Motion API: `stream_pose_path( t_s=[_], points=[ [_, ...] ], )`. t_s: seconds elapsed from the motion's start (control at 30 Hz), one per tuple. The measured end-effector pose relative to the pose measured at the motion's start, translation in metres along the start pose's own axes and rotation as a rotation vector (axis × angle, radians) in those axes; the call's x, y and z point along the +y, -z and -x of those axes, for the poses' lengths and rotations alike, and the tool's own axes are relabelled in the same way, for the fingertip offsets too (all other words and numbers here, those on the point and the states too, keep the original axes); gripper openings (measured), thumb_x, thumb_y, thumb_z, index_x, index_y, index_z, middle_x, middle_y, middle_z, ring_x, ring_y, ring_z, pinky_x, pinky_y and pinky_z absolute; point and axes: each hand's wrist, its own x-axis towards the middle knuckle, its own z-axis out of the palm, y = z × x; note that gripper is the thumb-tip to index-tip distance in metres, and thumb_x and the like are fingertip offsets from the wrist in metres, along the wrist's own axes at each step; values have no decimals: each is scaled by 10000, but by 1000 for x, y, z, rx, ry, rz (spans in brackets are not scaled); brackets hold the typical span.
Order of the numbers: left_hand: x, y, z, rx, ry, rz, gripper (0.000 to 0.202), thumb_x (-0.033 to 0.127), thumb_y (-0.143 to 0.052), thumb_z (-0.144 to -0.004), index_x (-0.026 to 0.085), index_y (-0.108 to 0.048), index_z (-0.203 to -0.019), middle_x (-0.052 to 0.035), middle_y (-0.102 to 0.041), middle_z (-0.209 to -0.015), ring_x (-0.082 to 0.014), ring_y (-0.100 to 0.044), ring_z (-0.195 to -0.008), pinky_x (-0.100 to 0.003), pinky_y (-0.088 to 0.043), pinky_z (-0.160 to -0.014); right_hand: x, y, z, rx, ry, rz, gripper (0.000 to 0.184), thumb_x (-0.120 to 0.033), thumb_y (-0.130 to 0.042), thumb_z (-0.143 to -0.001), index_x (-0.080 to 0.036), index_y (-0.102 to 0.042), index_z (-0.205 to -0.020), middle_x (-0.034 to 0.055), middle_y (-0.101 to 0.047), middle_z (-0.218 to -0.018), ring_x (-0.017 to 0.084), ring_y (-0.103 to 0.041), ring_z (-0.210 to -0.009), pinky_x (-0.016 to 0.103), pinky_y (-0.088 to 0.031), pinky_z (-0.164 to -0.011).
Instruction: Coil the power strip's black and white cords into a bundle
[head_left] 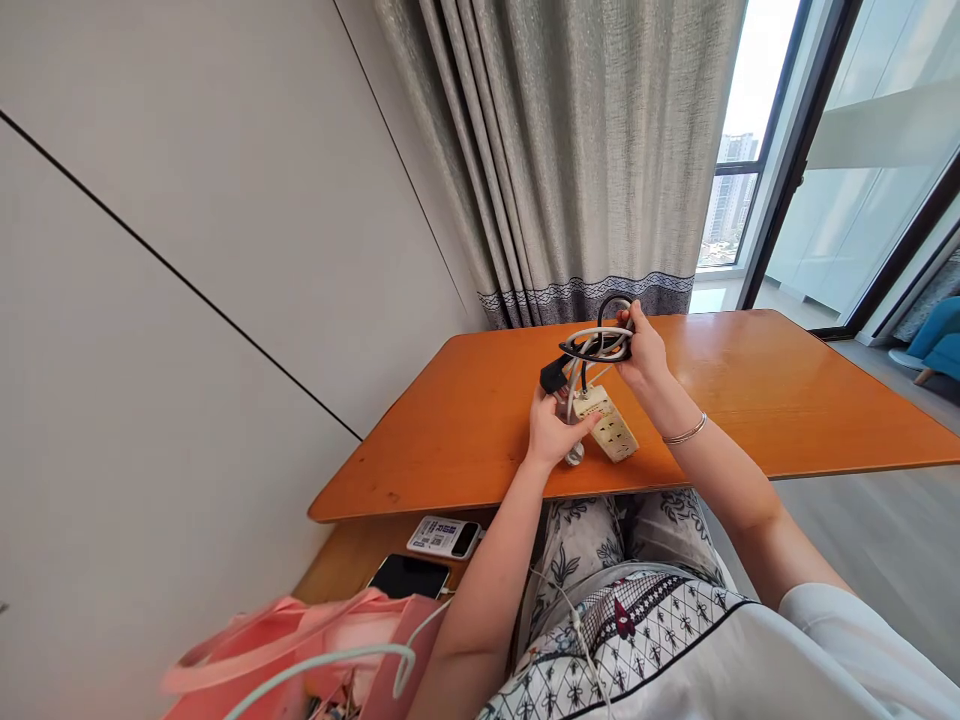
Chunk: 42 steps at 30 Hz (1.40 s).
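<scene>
My left hand (553,428) grips a cream power strip (609,423) and the lower part of a bundle of cords, just above the orange table (787,400). My right hand (643,350) pinches the upper loops of coiled cords (600,345), black and white strands wound together. A black plug (553,375) hangs at the left of the coil. A thin bracelet sits on my right wrist.
A grey curtain (570,150) hangs behind the table, with a window and glass door to the right. On a lower bench at my left lie a dark phone (409,577), a white device (444,537) and a pink bag (300,650).
</scene>
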Motion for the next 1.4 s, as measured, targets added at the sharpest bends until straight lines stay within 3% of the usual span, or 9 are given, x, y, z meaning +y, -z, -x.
stream_pose_path(
  t_s=[0.17, 0.3, 0.43, 0.6, 0.77, 0.9, 1.07, 1.23, 1.4],
  points=[
    [7, 27, -23, -105, 114, 46, 452, 422, -798, -610, 171, -670, -963, -82, -685, -980, -240, -675, -878, -383, -557, -827, -5, 6, -28, -25, -341, 39, 296, -331, -507, -1002, -195, -527, -740, -52, -570, -595, 96, -541, -542, 250, -508, -623],
    [-4, 51, -50, -199, 321, -21, 419, 452, -776, -599, 166, -670, -887, -73, -716, -915, -249, -683, -839, -374, -550, -783, 10, 22, -48, -185, -493, 203, 256, -324, -510, -977, -194, -521, -757, -26, -576, -637, 149, -597, -669, 395, -546, -775],
    [-32, 75, -79, -320, 488, -168, 383, 436, -737, -622, 184, -665, -901, -78, -742, -926, -266, -701, -860, -350, -548, -740, 32, 45, -63, -191, -482, 406, 151, -337, -580, -917, -205, -574, -844, 11, -617, -823, 170, -601, -817, 466, -498, -917],
    [-65, 97, -107, -396, 584, -584, 315, 429, -685, -683, 172, -647, -861, -103, -743, -915, -271, -710, -838, -305, -524, -641, 48, 80, -69, -135, -445, 474, 79, -311, -606, -882, -239, -591, -908, 34, -642, -1018, 168, -612, -969, 375, -466, -947],
    [-91, 118, -130, -387, 604, -776, 319, 418, -700, -662, 164, -667, -853, -170, -734, -970, -355, -697, -950, -367, -533, -702, 50, 116, -66, -120, -446, 502, 23, -239, -605, -867, -221, -600, -880, 18, -666, -913, 138, -641, -816, 294, -504, -807],
    [-116, 136, -144, -361, 541, -964, 460, 410, -699, -664, 144, -687, -1039, -231, -680, -1163, -389, -660, -1068, -419, -537, -803, 52, 138, -70, -74, -394, 524, 78, -207, -667, -824, -202, -595, -855, 17, -648, -782, 134, -626, -710, 275, -523, -726],
    [-139, 154, -132, -359, 594, -1083, 626, 468, -561, -796, 71, -600, -1279, -286, -562, -1342, -410, -615, -1151, -481, -506, -905, 58, 149, -75, -63, -325, 531, 164, -187, -736, -770, -209, -576, -794, 6, -620, -699, 133, -605, -647, 278, -546, -709],
    [-134, 155, -112, -282, 655, -1143, 693, 544, -372, -898, 44, -550, -1342, -326, -534, -1360, -477, -532, -1243, -591, -417, -980, 62, 149, -74, -96, -288, 546, 135, -190, -736, -761, -213, -603, -772, 3, -629, -707, 128, -603, -647, 262, -549, -693],
    [-111, 116, -106, -414, 469, -1159, 828, 691, -419, -846, 60, -534, -1370, -314, -499, -1412, -471, -457, -1314, -583, -342, -1058, 61, 149, -68, -131, -261, 567, 182, -195, -794, -717, -188, -623, -781, 23, -654, -736, 126, -608, -656, 257, -543, -690]
  ],
)
